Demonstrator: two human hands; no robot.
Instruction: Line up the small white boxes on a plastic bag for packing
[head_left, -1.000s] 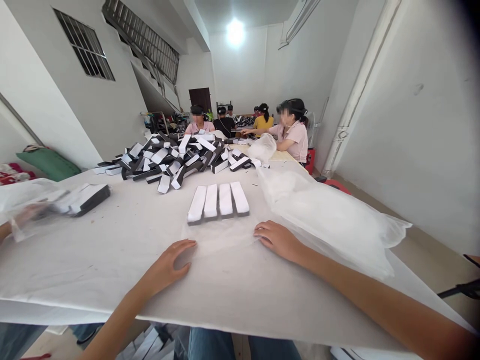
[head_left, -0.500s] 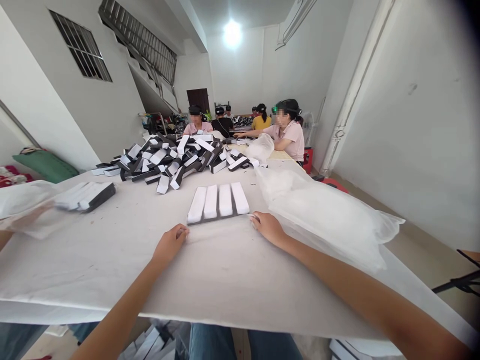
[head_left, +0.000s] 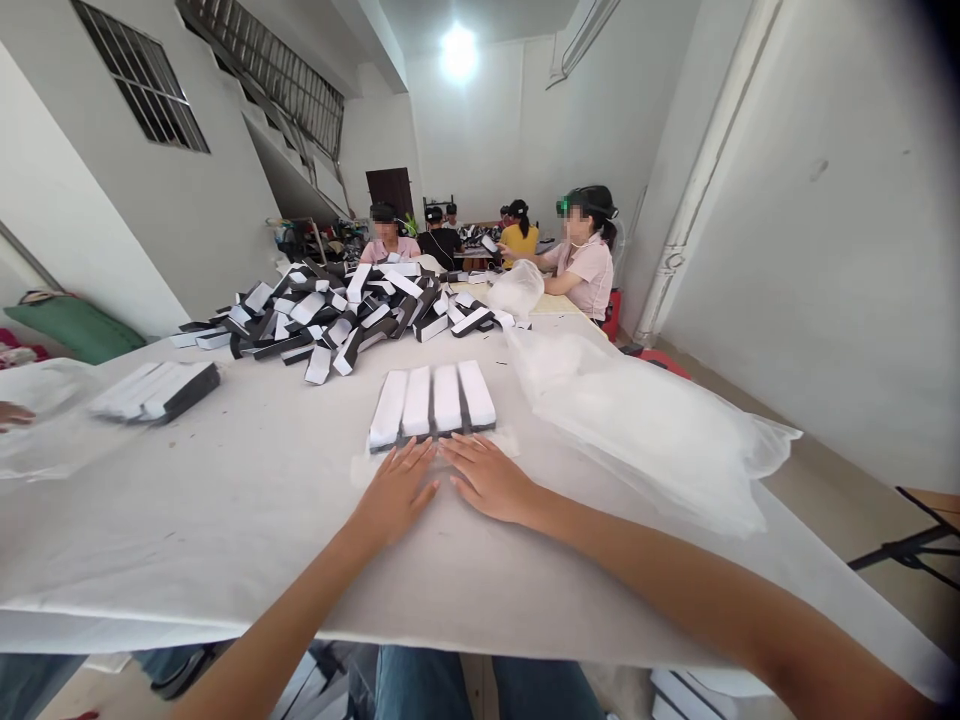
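Observation:
Several white strips with black sides lie side by side in a row on the white-covered table. A thin see-through film, apparently a plastic bag, shows at the row's near edge and sticks out at both sides. My left hand lies flat with its fingertips at the near edge of the row, left of its middle. Beside it, my right hand rests flat too, fingers stretched toward the strips. The two hands' fingertips nearly meet. Neither hand grips anything.
A heap of black-and-white strips stands behind the row. Clear plastic bags lie at right. Another bundle of strips is at left, near another person's hand. A co-worker sits at the far right side of the table.
Both hands have moved inward from the row's two near corners, where their fingers were pinched. Now they lie flat with fingers spread. The other person's hand at left has drawn back.

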